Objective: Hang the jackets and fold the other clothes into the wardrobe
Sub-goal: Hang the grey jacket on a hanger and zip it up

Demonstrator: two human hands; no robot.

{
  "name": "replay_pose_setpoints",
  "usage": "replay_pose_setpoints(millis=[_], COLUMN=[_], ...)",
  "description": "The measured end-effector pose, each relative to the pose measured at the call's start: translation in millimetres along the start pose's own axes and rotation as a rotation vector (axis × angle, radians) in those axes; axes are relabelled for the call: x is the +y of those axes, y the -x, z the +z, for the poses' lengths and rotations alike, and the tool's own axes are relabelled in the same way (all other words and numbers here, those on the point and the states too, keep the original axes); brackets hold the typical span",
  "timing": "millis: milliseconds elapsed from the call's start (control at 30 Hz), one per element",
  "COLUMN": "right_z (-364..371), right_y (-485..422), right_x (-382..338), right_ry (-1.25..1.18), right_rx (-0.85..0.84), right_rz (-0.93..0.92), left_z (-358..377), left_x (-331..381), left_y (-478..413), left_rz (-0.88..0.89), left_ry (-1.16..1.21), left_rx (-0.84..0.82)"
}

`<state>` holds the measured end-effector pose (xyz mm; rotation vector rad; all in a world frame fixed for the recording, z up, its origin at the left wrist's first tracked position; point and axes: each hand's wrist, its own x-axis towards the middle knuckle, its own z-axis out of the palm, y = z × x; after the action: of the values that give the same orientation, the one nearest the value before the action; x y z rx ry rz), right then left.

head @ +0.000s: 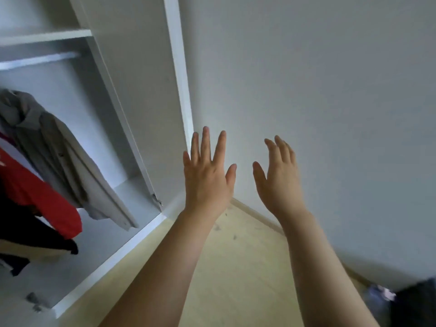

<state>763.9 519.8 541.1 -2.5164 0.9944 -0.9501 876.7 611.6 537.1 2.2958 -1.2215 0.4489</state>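
Observation:
The white wardrobe (141, 109) stands open at the left. Inside it a beige-grey jacket (68, 166) hangs down, with a red garment (35, 194) and black clothing (28, 232) to its left. Both my hands are raised in front of the white wall, to the right of the wardrobe. My left hand (206, 175) has its fingers spread straight and holds nothing. My right hand (279, 178) is also empty, fingers straight and slightly bent forward.
A shelf (47, 36) and a hanging rail (37, 60) run across the top of the wardrobe. A pale wooden floor (236, 267) lies below. Dark clothing (405, 300) shows at the bottom right corner. The white wall (330, 90) fills the right side.

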Motion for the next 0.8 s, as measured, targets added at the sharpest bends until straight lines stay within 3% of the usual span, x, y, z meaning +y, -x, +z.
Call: replay_pose_setpoints(millis=[400,800], right_z=[-192.5,-222.8], right_y=[112.5,131.9], right_x=[256.5,432.3], right_ry=[0.196,0.237], right_rx=[0.022,-0.005], right_rz=[0.202,0.415], left_z=[100.6,218.4], left_x=[312.7,453.4], left_y=[90.2,89.7], left_rz=[0.195,0.291], left_ry=[0.201,0.277], left_rx=[-0.232,-0.366])
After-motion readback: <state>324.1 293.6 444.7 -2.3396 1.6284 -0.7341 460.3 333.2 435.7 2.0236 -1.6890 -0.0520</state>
